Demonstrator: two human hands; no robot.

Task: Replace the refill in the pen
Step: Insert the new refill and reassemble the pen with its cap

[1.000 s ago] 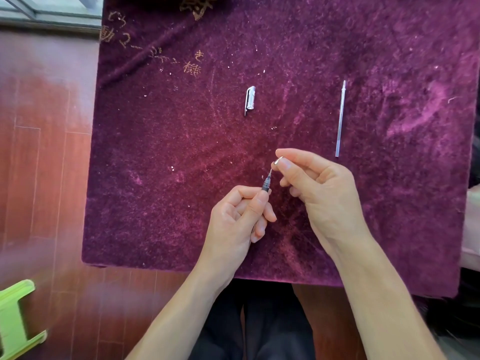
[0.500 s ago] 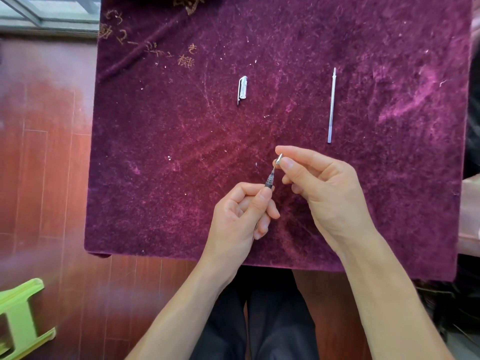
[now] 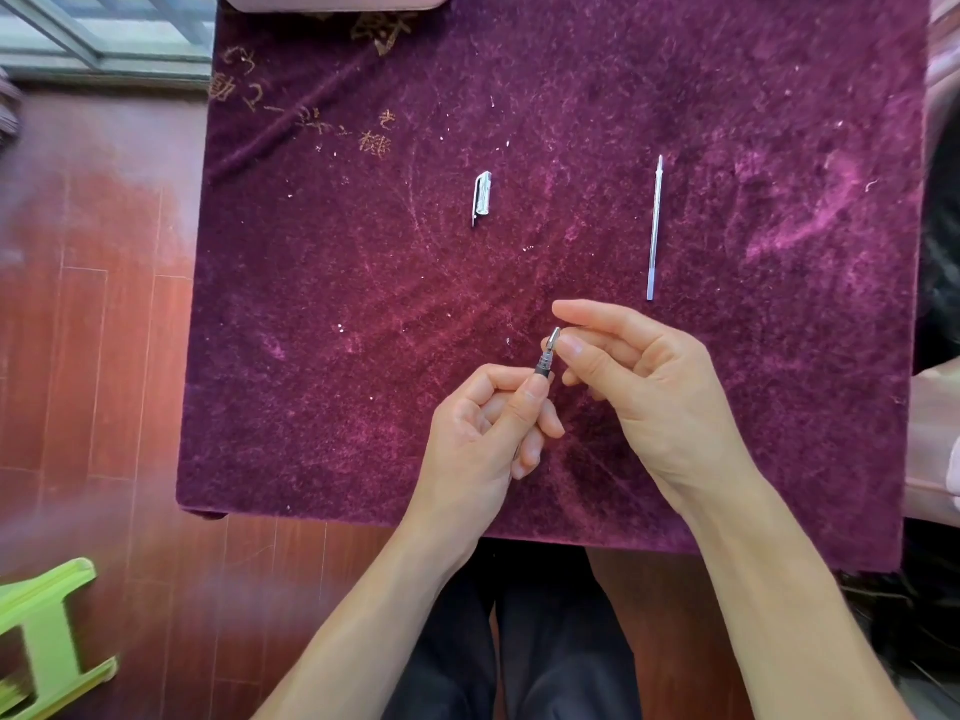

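Head view: I see my left hand [image 3: 483, 439] clamped on the pen [image 3: 546, 361] barrel, my right hand [image 3: 639, 387] pinching its silver tip, over the cloth's [image 3: 311, 356] near edge. Refill [image 3: 654, 228] lies toward the right edge, cap [image 3: 482, 195] mid-cloth.

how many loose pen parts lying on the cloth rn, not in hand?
2: the pen cap at upper centre and the refill to its right, both apart from the hands. The hands may hide small bits beneath them.
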